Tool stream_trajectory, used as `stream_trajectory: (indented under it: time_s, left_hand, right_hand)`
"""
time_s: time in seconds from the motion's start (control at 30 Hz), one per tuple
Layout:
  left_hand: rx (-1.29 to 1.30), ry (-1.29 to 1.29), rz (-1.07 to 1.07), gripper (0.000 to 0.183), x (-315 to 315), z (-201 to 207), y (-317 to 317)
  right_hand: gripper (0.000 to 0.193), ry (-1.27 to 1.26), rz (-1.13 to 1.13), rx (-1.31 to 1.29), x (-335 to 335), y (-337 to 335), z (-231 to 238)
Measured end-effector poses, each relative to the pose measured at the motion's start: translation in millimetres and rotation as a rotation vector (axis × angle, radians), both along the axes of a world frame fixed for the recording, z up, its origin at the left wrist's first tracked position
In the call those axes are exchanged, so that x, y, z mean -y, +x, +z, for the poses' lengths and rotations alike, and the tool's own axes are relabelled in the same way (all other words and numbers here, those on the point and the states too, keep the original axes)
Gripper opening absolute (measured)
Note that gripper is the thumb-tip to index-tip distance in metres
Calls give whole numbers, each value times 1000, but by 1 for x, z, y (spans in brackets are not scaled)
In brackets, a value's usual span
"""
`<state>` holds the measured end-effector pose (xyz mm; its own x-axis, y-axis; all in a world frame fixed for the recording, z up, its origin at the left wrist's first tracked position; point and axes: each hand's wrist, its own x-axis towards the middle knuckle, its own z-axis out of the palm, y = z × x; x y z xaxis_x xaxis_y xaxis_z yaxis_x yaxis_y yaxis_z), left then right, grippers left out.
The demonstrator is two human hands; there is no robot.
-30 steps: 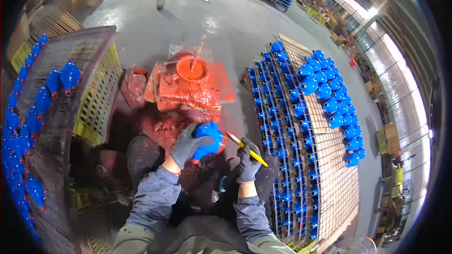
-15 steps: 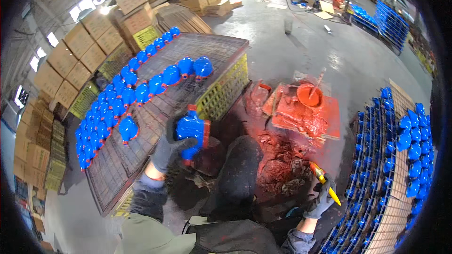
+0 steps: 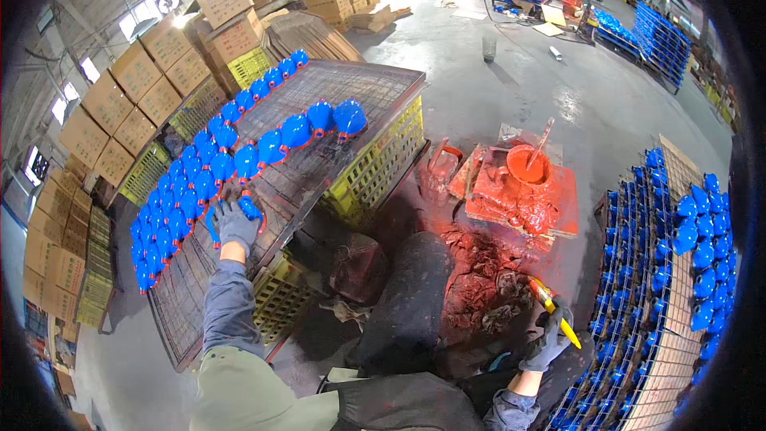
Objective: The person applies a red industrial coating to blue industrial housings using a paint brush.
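My left hand (image 3: pixel 237 224), in a dark grey glove, reaches over the wire-mesh rack top (image 3: pixel 299 183) on the left. Its fingers grip a blue valve body (image 3: pixel 251 208) with red-painted edges, which rests at the mesh; the glove hides much of it. More blue shows on the glove's other side, and I cannot tell whether it is a second piece. Rows of similar blue valve bodies (image 3: pixel 271 146) stand just beyond. My gloved right hand (image 3: pixel 546 342) is closed around a paintbrush (image 3: pixel 564 320) with a yellow handle and red-smeared bristle end, held near my right leg.
A red paint bucket (image 3: pixel 528 166) with a stick in it stands on a paint-covered board (image 3: pixel 562 201) ahead. Red-soaked rags (image 3: pixel 479 271) lie closer. Yellow crates (image 3: pixel 381 164) support the rack. At right, another mesh rack (image 3: pixel 678 335) carries blue pieces. Cartons (image 3: pixel 140 84) line the far left.
My left hand has carried the blue valve body from above my lap leftward and forward onto the rack. The right hand and paintbrush have barely moved.
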<state>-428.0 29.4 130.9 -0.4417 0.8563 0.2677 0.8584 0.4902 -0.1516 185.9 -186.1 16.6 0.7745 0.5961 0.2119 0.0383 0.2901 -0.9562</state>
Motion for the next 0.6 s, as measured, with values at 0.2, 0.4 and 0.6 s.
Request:
stream_trajectory:
  time_s: [0.2,0.4,0.6]
  left_hand:
    - [-87,194,-564,72,21,-12,42]
    - [-91,251,-313,77,12,27,3]
    - [47,-52,-461,87,36,49,-25]
  right_hand:
    - [32,-41,31,-90,-2,-9,2]
    - [36,-115,16,59,-13,-8,-2]
    - [29,-82,106,-7,-60,-52,61]
